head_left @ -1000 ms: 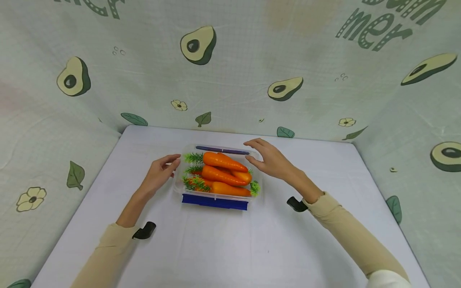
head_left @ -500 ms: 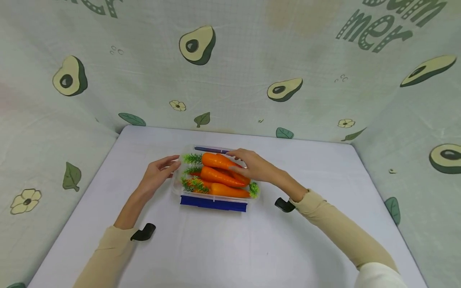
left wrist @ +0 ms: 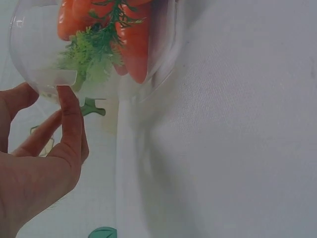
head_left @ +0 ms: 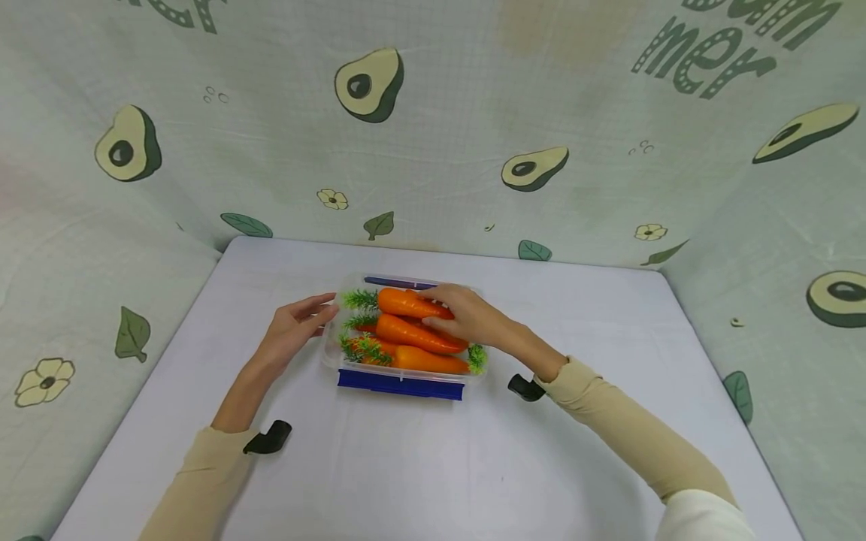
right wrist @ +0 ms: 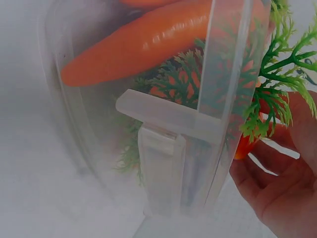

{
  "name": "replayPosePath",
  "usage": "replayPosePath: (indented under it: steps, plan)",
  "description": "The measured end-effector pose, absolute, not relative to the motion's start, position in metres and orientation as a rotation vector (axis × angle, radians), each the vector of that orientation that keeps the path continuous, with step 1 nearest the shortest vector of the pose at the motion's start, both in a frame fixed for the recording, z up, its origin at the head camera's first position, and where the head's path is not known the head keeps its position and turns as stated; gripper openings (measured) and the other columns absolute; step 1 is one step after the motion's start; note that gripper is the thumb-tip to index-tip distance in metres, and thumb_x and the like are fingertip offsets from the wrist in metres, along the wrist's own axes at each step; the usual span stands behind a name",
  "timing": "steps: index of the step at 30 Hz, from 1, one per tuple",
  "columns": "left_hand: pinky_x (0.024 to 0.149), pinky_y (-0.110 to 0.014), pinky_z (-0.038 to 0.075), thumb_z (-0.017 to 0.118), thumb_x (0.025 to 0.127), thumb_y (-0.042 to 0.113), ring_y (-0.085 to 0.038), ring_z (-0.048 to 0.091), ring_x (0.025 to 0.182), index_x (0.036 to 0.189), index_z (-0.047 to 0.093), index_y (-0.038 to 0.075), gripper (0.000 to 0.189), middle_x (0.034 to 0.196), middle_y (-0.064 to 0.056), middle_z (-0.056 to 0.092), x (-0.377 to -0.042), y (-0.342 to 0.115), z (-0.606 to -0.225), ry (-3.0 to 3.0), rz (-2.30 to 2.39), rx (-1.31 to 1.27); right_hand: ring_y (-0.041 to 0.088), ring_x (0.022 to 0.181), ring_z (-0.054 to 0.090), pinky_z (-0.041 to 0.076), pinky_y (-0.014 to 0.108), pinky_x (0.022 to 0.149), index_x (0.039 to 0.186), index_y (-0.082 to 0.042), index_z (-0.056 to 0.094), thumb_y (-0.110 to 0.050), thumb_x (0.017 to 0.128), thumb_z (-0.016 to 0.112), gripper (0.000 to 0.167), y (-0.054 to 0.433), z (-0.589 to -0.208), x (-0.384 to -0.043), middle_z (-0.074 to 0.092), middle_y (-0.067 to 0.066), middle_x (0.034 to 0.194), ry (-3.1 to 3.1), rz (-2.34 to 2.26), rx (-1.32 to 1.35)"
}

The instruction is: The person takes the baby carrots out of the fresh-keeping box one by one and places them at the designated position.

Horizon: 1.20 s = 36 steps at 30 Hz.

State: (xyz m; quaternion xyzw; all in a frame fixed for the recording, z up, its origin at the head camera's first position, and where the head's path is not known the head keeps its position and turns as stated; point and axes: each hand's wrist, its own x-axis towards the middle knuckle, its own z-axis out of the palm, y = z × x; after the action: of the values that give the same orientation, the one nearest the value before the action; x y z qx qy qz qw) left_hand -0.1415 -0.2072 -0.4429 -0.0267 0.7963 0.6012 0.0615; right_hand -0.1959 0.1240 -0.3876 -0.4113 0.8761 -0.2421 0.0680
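Note:
A clear plastic container point(head_left: 329, 355) filled with several orange toy carrots sits on the table, its lid off and its blue front latch point(head_left: 401, 383) hanging down. My right hand point(head_left: 470, 315) reaches over its right side, thumb and fingers around the narrow end of the rearmost top carrot point(head_left: 402, 302). In the right wrist view, those curled fingers point(right wrist: 270, 171) show behind leafy greens point(right wrist: 282, 64) and a bit of red-orange. My left hand point(head_left: 287, 330) stays at the container's left rim, fingertips touching the clear side tab point(left wrist: 62, 77), fingers fairly straight.
The white table point(head_left: 406, 466) reaches up to a fabric backdrop point(head_left: 446, 113) printed with avocados and leaves, which also closes off both sides. A second blue latch point(head_left: 395, 283) lies along the container's far edge. Black wrist mounts point(head_left: 269, 438) stick out below the sleeves.
My right hand has moved left and down from beside the container's right rim onto the rearmost top carrot. The left hand has stayed at the left rim.

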Motion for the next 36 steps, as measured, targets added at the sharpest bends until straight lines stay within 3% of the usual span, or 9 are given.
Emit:
replayPosePath:
  steps: [9,16,21,36]
  plan:
    - [0.085,-0.015,0.053,0.065,0.101,0.043,-0.025,0.06,0.114,0.15,0.054,0.007,0.062,0.137,-0.021,0.059,-0.142,-0.208,-0.441,2.404,1.794,-0.09,0.03,0.116,0.066,0.053,0.043,0.102,0.134,0.002,0.066,-0.013,0.097,0.073,0.04,0.131,-0.382,-0.194,0.07,0.016,0.128,2.69,-0.776,-1.198]
    - [0.085,-0.016,0.053,0.066,0.101,0.044,-0.017,0.062,0.107,0.149,0.054,0.006,0.063,0.135,-0.021,0.06,-0.143,-0.208,-0.441,2.422,1.778,-0.092,0.028,0.105,0.068,0.058,0.039,0.092,0.13,0.003,0.068,-0.01,0.095,0.075,0.038,0.145,-0.375,-0.195,0.072,0.016,0.123,2.707,-0.877,-1.161]
    - [0.085,-0.016,0.053,0.065,0.101,0.044,-0.013,0.061,0.105,0.149,0.054,0.006,0.063,0.135,-0.021,0.06,-0.143,-0.208,-0.441,2.428,1.767,-0.097,0.027,0.107,0.069,0.059,0.038,0.089,0.13,0.002,0.068,-0.01,0.094,0.076,0.039,0.156,-0.371,-0.196,0.072,0.015,0.123,2.721,-0.918,-1.127]
    - [0.085,-0.016,0.053,0.065,0.101,0.044,-0.028,0.061,0.116,0.15,0.052,0.005,0.064,0.137,-0.023,0.06,-0.141,-0.207,-0.439,2.417,1.773,-0.073,0.03,0.109,0.067,0.06,0.044,0.088,0.13,0.002,0.068,-0.01,0.095,0.075,0.038,0.187,-0.362,-0.195,0.07,0.016,0.125,2.737,-1.099,-0.92]
